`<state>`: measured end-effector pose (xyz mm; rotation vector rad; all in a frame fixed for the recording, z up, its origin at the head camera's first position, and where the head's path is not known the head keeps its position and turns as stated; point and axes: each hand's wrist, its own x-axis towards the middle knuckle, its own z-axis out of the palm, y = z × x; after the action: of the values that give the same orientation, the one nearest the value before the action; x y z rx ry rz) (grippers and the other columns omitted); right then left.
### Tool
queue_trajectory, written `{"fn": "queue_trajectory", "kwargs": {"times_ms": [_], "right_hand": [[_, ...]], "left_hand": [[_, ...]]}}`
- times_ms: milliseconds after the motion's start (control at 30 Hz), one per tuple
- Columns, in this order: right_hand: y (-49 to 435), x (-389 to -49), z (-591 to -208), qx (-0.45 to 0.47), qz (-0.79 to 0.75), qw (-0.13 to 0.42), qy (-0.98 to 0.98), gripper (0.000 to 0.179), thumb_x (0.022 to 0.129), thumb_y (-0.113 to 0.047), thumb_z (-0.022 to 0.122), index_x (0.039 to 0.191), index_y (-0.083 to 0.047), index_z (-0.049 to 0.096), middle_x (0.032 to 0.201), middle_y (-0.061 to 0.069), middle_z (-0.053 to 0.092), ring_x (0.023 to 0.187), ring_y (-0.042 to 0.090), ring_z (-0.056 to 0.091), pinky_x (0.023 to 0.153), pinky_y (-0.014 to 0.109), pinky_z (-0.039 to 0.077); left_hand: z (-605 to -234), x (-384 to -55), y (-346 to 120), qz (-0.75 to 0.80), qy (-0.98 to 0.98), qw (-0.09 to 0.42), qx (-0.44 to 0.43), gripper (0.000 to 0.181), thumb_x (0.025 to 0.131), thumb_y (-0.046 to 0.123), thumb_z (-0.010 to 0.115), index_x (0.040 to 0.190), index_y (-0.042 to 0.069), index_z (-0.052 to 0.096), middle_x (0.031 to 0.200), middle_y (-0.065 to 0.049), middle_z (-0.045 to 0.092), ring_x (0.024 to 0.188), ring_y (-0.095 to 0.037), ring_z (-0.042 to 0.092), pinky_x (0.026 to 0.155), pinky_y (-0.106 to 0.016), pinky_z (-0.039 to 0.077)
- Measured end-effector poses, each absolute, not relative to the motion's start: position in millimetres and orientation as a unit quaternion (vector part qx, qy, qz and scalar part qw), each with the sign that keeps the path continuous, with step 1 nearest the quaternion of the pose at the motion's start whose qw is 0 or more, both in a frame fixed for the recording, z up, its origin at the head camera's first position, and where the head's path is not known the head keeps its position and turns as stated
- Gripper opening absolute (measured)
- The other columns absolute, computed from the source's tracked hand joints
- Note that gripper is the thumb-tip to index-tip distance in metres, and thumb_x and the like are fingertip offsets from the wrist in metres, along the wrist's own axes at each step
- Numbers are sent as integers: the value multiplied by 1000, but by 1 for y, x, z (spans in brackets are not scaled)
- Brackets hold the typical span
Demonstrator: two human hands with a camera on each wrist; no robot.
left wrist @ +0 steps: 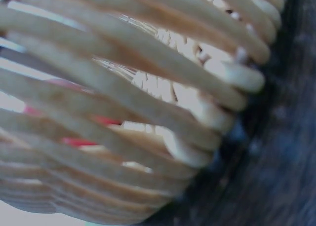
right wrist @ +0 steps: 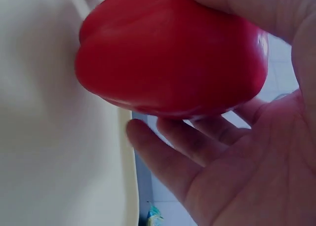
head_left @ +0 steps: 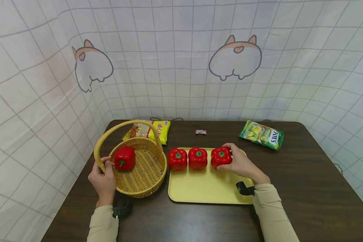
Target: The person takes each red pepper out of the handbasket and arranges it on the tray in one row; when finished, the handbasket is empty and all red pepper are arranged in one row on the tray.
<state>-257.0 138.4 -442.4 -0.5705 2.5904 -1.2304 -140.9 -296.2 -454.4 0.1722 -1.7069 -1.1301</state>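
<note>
My left hand [head_left: 104, 179] grips the wicker basket [head_left: 161, 176] at its left side, where the arched handle meets the rim. Inside the basket a red bell pepper [head_left: 127, 157] lies on its side against the left wall. Woven strands of the basket [left wrist: 163, 73] fill the left wrist view, with bits of red behind them. Over on the yellow tray [head_left: 205, 188], my right hand [head_left: 242, 163] holds the rightmost red bell pepper [head_left: 220, 157] between thumb and fingers; the right wrist view shows this pepper [right wrist: 168, 53] close up. Left of it stand a middle pepper [head_left: 198, 158] and a left pepper [head_left: 177, 159], stems up.
Behind the basket lies a yellow food packet [head_left: 161, 129]. A small wrapped candy [head_left: 201, 132] sits beyond the tray, and a green candy bag [head_left: 261, 134] is at the back right. A white grid-patterned curtain [head_left: 181, 67] hangs behind the dark wooden table [head_left: 308, 188].
</note>
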Motion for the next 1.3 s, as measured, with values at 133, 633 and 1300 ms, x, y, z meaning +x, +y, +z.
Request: {"fn": "queue_trajectory", "kwargs": {"times_ms": [133,633,1300], "right_hand": [[138,-258,-446,-192,-418,125,879,86,73,-31,86,135,-5,33,129,18,50,113,34,54,90,47,53],[130,-258,-452,-191,-432,125,872,89,73,-33,86,138,-5,31,129,18,51,112,34,55,87,45,53],[133,-258,-451,-214,-389,121,888,102,77,-44,81,151,-5,23,144,19,40,126,38,46,97,55,46]], "left_hand": [[-454,-141,-296,-471,-710,519,71,12,90,-12,54,95,-17,64,69,-27,61,63,8,54,60,-9,44],[-454,-140,-296,-473,-712,514,71,13,90,-11,54,95,-17,65,69,-26,61,63,7,55,58,-10,43],[-453,-141,-295,-475,-709,517,71,12,90,-11,54,94,-17,64,69,-26,60,63,7,55,58,-10,44]]}}
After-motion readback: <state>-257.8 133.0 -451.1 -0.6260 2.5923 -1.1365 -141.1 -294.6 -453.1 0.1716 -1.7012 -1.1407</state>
